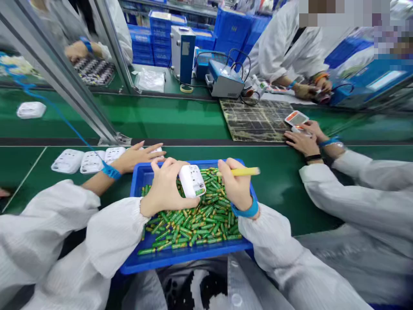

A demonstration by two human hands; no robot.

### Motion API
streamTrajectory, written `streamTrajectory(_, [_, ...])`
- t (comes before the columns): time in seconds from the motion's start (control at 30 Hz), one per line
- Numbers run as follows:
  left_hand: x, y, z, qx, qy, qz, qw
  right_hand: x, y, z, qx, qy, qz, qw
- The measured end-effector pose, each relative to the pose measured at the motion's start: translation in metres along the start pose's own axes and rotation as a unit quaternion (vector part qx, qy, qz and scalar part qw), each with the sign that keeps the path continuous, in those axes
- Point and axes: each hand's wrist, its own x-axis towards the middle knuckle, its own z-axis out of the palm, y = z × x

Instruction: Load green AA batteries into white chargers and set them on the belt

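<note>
My left hand (169,185) grips a white plastic device (191,181) by its sides, over the blue tray (190,260). The device's slotted face is turned up, and a green battery shows at its lower edge. In my right hand (237,185) is a yellow pen-like tool (247,171), held between thumb and fingers; its tip is hidden, so its exact kind cannot be told. Both hands are above a heap of loose green batteries (193,224) with gold-coloured ends. A blue strap (248,209) circles my right wrist.
On the left, a co-worker's hand (137,157) reaches beside several white devices (67,161). At the right, another person's hands (303,140) touch a white device near a dark board (254,120). A metal post (64,73) slants up at the left.
</note>
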Motion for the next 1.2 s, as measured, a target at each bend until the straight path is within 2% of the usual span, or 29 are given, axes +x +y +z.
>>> streamTrajectory(0.1, [0.002, 0.0, -0.002, -0.024, 0.011, 0.0, 1.0, -0.005, -0.004, -0.001, 0.083, -0.01, 0.039, 0.996])
streamTrajectory(0.2, [0.003, -0.002, -0.003, -0.054, 0.047, 0.003, 0.997, -0.009, -0.006, 0.0, 0.123, -0.036, 0.064, 0.99])
streamTrajectory(0.4, [0.005, -0.007, -0.002, -0.062, 0.066, 0.013, 0.996, -0.013, -0.004, 0.003, 0.113, -0.062, 0.084, 0.988])
streamTrajectory(0.67, [0.004, -0.008, -0.001, -0.071, 0.065, 0.003, 0.995, -0.016, -0.002, 0.002, 0.13, -0.035, 0.039, 0.99])
streamTrajectory(0.8, [0.004, -0.007, -0.002, -0.072, 0.063, 0.011, 0.995, -0.015, -0.002, 0.002, 0.145, -0.023, 0.05, 0.988])
streamTrajectory(1.0, [0.005, -0.006, -0.002, -0.057, 0.077, 0.01, 0.995, -0.014, -0.002, 0.003, 0.119, -0.049, 0.072, 0.989])
streamTrajectory(1.1, [0.003, -0.008, -0.002, -0.057, 0.089, 0.009, 0.994, -0.011, -0.003, 0.007, 0.194, -0.066, 0.13, 0.97])
streamTrajectory(1.2, [0.0, -0.013, -0.003, -0.044, 0.109, 0.001, 0.993, -0.006, -0.004, 0.012, 0.3, -0.101, 0.215, 0.924])
